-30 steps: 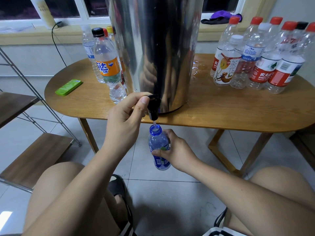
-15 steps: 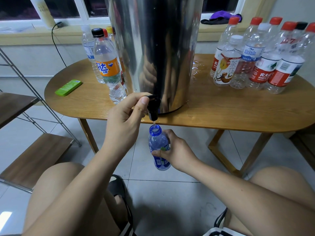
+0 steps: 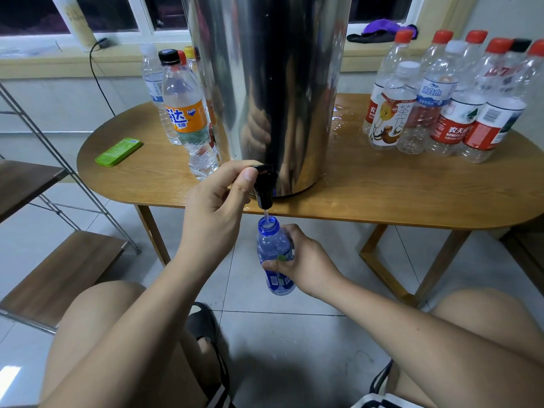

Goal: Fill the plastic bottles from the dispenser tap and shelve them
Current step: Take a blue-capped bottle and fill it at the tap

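Left hand [image 3: 215, 201]: fingers curled; forefinger over the top of the tap [image 3: 264, 189], thumb tip against its near side, so the black lever is pinched.
Right hand [image 3: 304, 262]: wrapped round the lower half of the blue bottle [image 3: 272, 241], thumb across the label; held upright below the near table edge.
Blue bottle: uncapped, mouth directly under the tap spout and just apart from it.
Water stream [image 3: 266, 214]: thin, running from the spout into the bottle neck.
Fill level: hard to read through the tinted plastic and the fingers.
Dispenser [image 3: 265, 83]: tall steel drum at the middle of the table [image 3: 382, 195], close to the near edge; tap at its foot, overhanging the edge.
Puddle [image 3: 341, 117]: on the table top, just right of the drum.
Left of drum: a few capped bottles – nearest is the orange-label bottle [image 3: 188, 122], black cap, clear liquid inside.
Right, far side: empty bottles [image 3: 441, 113] in a tight cluster, capped, mostly red caps.
Green case [image 3: 119, 151]: flat on the left end of the table.
Shelf rack [image 3: 59, 269]: metal frame with wooden boards, far left on the floor.
Window sill: purple cloth [image 3: 379, 26] lying behind the table.
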{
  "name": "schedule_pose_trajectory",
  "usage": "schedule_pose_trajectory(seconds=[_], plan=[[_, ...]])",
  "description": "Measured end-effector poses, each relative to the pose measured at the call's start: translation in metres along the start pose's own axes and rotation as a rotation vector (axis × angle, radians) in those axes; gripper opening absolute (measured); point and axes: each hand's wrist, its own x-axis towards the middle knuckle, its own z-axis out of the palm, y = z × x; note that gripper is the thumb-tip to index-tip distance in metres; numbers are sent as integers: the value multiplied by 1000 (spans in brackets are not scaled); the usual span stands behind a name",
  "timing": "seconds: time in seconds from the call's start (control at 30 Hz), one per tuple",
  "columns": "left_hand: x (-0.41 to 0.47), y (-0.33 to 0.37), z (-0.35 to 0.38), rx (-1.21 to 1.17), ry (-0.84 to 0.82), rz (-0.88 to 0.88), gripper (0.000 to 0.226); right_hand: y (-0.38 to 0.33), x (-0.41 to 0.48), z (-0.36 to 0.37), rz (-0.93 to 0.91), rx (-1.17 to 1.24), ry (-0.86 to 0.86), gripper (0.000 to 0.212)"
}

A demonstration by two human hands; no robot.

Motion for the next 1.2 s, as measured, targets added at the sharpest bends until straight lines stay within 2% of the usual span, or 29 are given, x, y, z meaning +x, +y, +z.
schedule_pose_trajectory(seconds=[1.2], plan=[[-1,1,-1,-2,-8,7,26,3,2,2,-13,-5,7,73]])
